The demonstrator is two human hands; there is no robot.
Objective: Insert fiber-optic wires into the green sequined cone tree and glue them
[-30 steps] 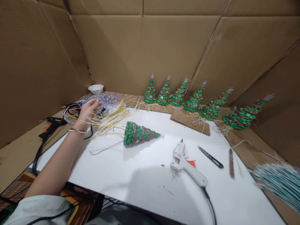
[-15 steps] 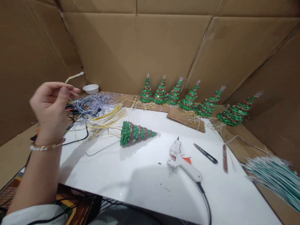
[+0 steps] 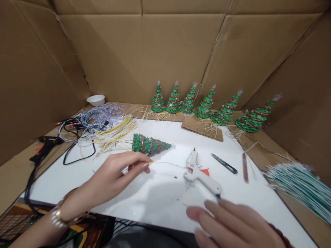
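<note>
My left hand (image 3: 121, 175) pinches a thin yellow and white wire (image 3: 165, 163) between thumb and fingers. The wire's free end stretches right toward a white hot glue gun (image 3: 192, 167), which lies on the white table. Just beyond that hand, a small green Christmas tree (image 3: 148, 144) with red garland lies on its side, its clear tip pointing right. My right hand (image 3: 230, 224) is over the near edge of the table, fingers stretched out and apart, a little blurred. Nothing shows in it.
Several finished-looking green trees (image 3: 190, 100) stand along the back. A tangle of wires (image 3: 98, 117) lies at the left, near a white bowl (image 3: 96, 100) and a black glue gun (image 3: 46, 148). To the right are thread snips (image 3: 223, 163) and a bundle of green-white wires (image 3: 300, 186).
My left hand has come down and right from the wire pile, bringing the wire in front of the lying tree. My right hand has entered at the lower right.
</note>
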